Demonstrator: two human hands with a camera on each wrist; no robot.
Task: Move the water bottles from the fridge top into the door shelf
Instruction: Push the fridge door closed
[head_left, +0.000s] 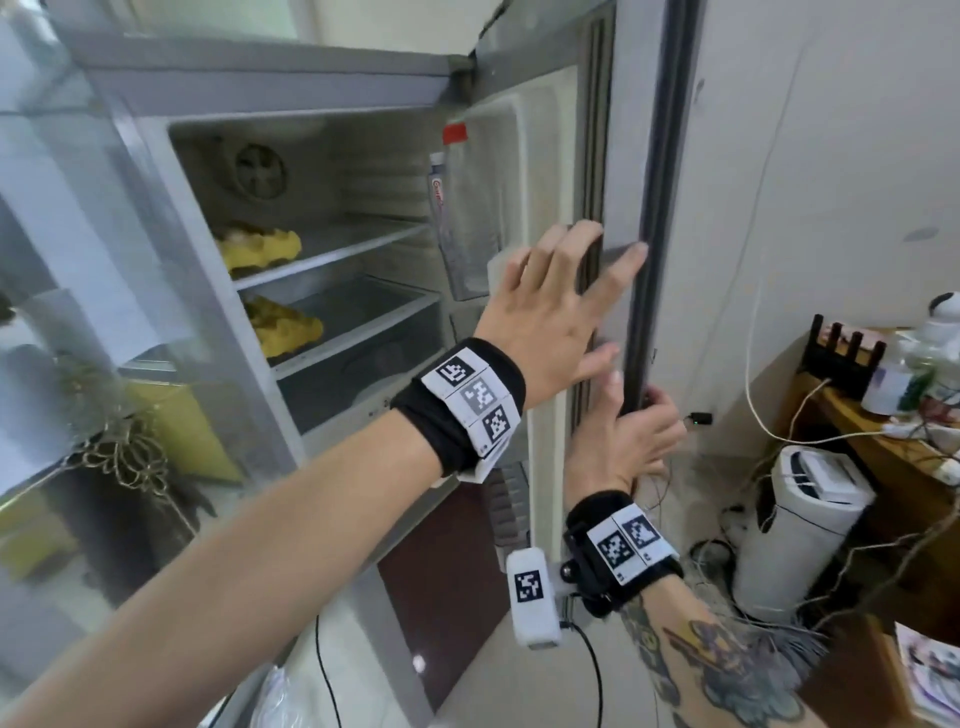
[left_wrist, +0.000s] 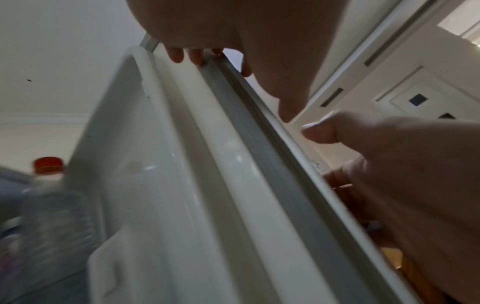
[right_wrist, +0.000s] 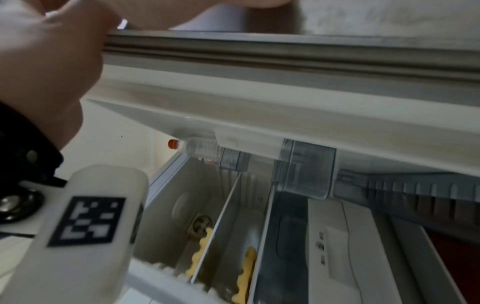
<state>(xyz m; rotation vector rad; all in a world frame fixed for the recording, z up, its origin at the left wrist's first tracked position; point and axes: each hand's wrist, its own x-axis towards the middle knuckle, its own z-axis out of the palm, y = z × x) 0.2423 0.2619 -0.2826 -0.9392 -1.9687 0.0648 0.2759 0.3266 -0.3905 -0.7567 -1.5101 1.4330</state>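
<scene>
Head view looks into an open fridge (head_left: 291, 93), its door (head_left: 623, 156) swung out to the right with the grey gasket edge facing the camera. One water bottle (head_left: 462, 218) with a red cap stands upright in the clear door shelf (head_left: 470, 283); a second label beside it shows red letters, perhaps "Co", too cut off to read in full. The left hand (head_left: 556, 306) lies against the door's edge with fingers spread and nearly straight, thumb on the outer side, not clenched. The right hand (head_left: 623, 436) sits lower on the same edge, its fingers curled around the door's rim and gripping it. Black wristbands on both arms carry square black-and-white coded tags with no readable words. Inside, two yellow lumpy items (head_left: 265, 249) lie on two wire shelves; what they are cannot be told. Between the door and the white wall at the right is only a narrow gap, with a wooden table (head_left: 852, 441), cables and a white appliance (head_left: 802, 519) close by below. Left wrist view shows the red-capped bottle (left_wrist: 49, 185) blurred at the lower left. Right wrist view shows the bottle (right_wrist: 197, 147) in its shelf, and a second clear door bin (right_wrist: 306, 170) just beside it.
</scene>
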